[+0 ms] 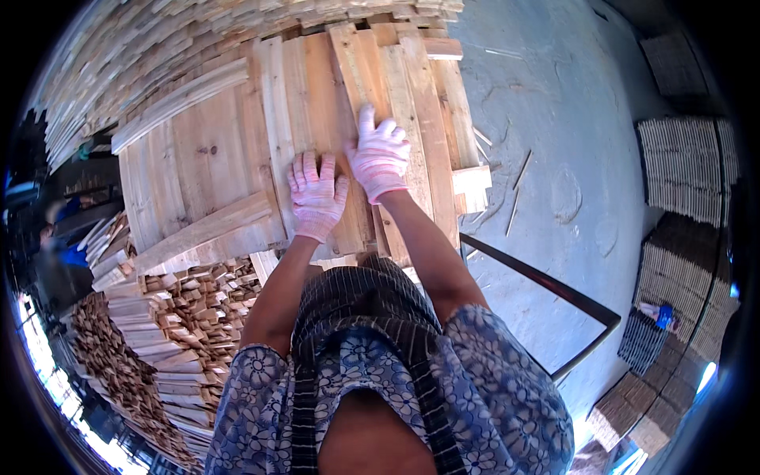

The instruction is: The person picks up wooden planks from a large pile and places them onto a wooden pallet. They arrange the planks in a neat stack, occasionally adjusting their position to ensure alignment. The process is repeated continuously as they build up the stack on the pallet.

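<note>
Both my hands wear white and pink knitted gloves and rest on wooden boards laid side by side. My left hand (318, 196) lies flat with its fingers stretched forward on a pale board (323, 95). A little farther forward and to the right, my right hand (381, 158) presses on a board (348, 67) that lies slightly askew over its neighbours. Its fingers are apart and hold nothing that I can see. Beside it on the right runs a long narrow board (427, 134). Two loose strips, a far one (182, 104) and a near one (206, 229), lie across the boards on the left.
Stacked planks (166, 39) rise beyond the boards. Piled wood offcuts (210, 317) stand at lower left. A dark metal bar (546, 277) juts out at right over the grey floor (546, 119), where thin scraps lie. Bundled wood stacks (679, 158) line the far right. Another person (63, 261) is at far left.
</note>
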Demonstrator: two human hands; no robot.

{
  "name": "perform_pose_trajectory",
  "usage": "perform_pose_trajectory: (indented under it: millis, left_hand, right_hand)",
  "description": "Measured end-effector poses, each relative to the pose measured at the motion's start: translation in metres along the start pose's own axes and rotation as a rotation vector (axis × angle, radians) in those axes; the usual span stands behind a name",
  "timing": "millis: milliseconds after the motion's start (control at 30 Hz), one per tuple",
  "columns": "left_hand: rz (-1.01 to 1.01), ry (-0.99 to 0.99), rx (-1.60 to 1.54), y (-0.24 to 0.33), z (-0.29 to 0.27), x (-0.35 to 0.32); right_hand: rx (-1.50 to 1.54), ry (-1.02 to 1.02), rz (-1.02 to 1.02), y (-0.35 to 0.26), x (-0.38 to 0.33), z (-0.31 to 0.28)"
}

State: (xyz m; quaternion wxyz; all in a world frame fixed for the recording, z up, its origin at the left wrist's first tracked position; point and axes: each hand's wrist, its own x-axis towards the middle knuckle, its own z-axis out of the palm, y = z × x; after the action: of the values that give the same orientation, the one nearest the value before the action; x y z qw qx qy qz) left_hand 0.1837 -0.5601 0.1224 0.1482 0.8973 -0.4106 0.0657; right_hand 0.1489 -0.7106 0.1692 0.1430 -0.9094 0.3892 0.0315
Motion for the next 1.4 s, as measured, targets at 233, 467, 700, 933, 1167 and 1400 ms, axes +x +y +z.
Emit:
perform_pose_trajectory:
  millis: [233, 467, 700, 933, 1167, 1400]
  left_hand:
    - [-0.01, -0.085, -0.167, -0.008, -0.033, -0.04]
    - [0.111, -0.417, -0.228, 0.018, -0.061, -0.099]
    - [0.149, -0.065, -0.13, 0.018, 0.012, -0.136]
    - [0.104, -0.211, -0.242, 0.02, -0.011, -0.12]
    - [-0.546, -0.15, -0.728, -0.098, -0.117, -0.178]
    - [-1.207, 0.147, -0.905, -0.296, -0.098, -0.37]
  right_hand:
    - [0.381, 0.008, 0.021, 0.084, -0.015, -0.048]
    - [-0.067, 0.038, -0.276, 0.26, 0.083, 0.008]
    - [0.101, 0.017, 0.246, 0.141, 0.042, -0.012]
    - [-0.015, 0.072, 0.282, 0.127, 0.045, -0.015]
    - [-0.108, 0.198, -0.43, -0.015, -0.032, -0.026]
    - [0.203, -0.608, -1.232, -0.285, -0.261, 0.075]
